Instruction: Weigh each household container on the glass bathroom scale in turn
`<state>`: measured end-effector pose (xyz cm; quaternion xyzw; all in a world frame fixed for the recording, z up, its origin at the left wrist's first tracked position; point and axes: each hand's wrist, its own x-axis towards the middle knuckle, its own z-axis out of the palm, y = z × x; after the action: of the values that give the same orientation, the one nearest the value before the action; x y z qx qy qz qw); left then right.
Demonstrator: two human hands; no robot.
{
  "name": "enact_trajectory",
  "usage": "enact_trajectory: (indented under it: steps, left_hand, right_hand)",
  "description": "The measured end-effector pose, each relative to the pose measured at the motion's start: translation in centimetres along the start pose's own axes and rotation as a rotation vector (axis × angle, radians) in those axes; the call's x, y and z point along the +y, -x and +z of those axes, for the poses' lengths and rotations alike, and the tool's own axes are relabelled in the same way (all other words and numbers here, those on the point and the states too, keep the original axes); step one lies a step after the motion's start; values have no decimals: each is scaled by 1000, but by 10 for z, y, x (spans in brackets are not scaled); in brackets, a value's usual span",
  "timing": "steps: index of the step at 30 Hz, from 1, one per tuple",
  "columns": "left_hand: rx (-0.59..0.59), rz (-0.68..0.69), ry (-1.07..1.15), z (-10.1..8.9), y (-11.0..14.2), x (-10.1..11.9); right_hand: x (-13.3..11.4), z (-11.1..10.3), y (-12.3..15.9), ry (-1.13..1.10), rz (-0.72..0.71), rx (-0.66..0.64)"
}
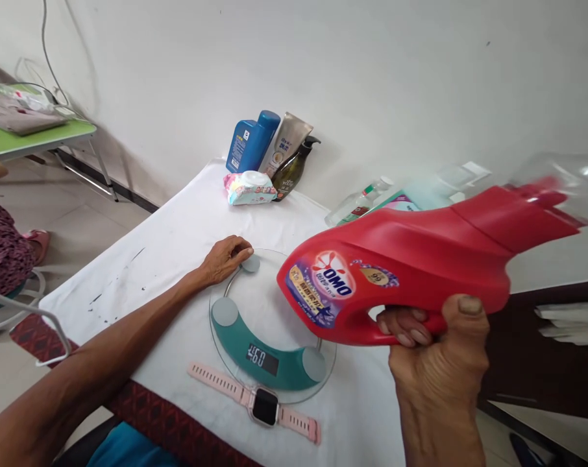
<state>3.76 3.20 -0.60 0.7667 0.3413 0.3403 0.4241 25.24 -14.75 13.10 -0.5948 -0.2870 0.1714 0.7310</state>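
Note:
My right hand [440, 344] is closed round the handle of a red OMO laundry detergent bottle [396, 253]. The bottle hangs tilted above the table, its base toward the left and its blurred cap end up at the right. My left hand [227, 258] has its fingers bent at the far left rim of a round glass bathroom scale [269, 366], the thumb by a round metal pad; the fingertips are partly hidden. Digits are lit on the scale's display. A pink-strapped smartwatch [265, 407] lies along the scale's near edge.
A white cloth [148, 259] covers the table. Near the wall stand a blue bottle [252, 143], a beige tube [288, 139], a dark pump bottle [294, 172] and a wipes pack [250, 188]. Clear bottles [355, 204] sit behind the detergent. A person [4, 246] is at left, by a green table [45, 133].

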Motion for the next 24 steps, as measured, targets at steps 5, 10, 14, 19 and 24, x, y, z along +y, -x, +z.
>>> enact_trajectory:
  steps: [5, 10, 14, 19, 24]
  left_hand:
    - [1, 10, -23, 2, -1, -4]
    - [-5, 15, -22, 3, -3, -8]
    - [0, 25, -31, 4, -3, -8]
    - [-4, 35, -50, 3, -5, -9]
    - [1, 19, -66, 3, -6, -11]
  right_hand:
    - [10, 2, 30, -13, 35, -57]
    - [20, 2, 38, -9, 21, -68]
    - [27, 0, 42, -11, 23, -74]
    - [28, -12, 42, -1, -13, -201]
    - [47, -41, 25, 134, -220, -45]
